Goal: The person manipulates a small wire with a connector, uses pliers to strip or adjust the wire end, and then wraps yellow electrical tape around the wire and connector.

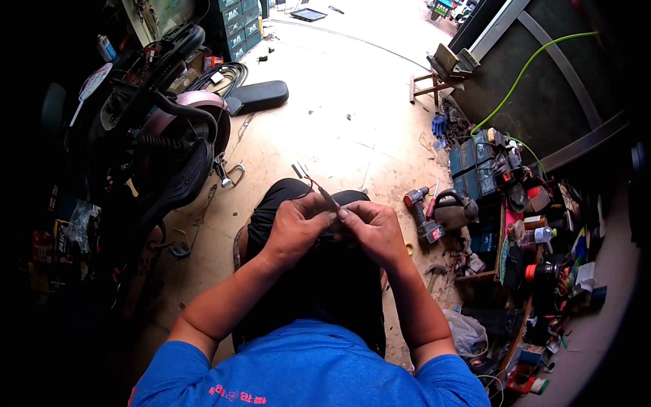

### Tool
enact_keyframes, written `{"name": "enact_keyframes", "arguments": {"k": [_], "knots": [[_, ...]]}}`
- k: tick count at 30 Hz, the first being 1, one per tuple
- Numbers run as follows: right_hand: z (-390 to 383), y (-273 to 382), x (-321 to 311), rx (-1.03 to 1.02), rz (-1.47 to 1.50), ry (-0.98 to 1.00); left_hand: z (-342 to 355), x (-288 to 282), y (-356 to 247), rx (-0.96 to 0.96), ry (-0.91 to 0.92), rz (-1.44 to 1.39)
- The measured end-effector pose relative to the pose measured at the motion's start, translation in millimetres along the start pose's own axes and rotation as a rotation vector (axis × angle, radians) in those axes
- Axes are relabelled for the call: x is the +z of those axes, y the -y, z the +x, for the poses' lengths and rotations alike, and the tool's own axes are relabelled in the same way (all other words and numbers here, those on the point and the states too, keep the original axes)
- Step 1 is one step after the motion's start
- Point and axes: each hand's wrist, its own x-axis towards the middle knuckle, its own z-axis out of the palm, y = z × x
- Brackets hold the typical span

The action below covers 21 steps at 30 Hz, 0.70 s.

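Above my lap, my left hand point(296, 228) and my right hand point(373, 229) come together with thumbs and fingers pinched. Between them is a thin greyish cable point(328, 199). From its far end stick out a red wire point(312, 182) and a dark one, with small dark and pale ends pointing away to the left. Both hands seem closed on this cable, my left hand along its length and my right at its near end. My fingers hide the rest of it, so I cannot tell what the near end looks like.
A partly stripped scooter point(169, 156) stands at left, a black seat point(261, 96) beside it. On the floor at right are a cordless drill point(424, 216), a dark kettle-like container point(456, 210), a hammer point(435, 271) and a tool-cluttered shelf point(505, 237). Green boxes point(234, 27) are stacked behind.
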Motion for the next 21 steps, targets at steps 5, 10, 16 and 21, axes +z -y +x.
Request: {"name": "enact_keyframes", "arguments": {"k": [5, 10, 16, 21], "knots": [[3.6, -6.5, 0.2, 0.054, 0.061, 0.025, -1.5, -3.4, 1.4, 0.071, 0.035, 0.077], [0.6, -6.8, 1.9, 0.066, -0.011, 0.016, -3.3, -3.4, 4.1, 0.107, 0.041, 0.132], [2.1, -6.3, -3.5, 0.215, 0.042, 0.125, -1.8, -13.8, 13.6, 0.403, 0.079, 0.507], [9.1, -29.3, -13.1, 0.515, 0.675, 0.375, -4.2, -19.7, 14.4, 0.194, 0.134, 0.236]]}}
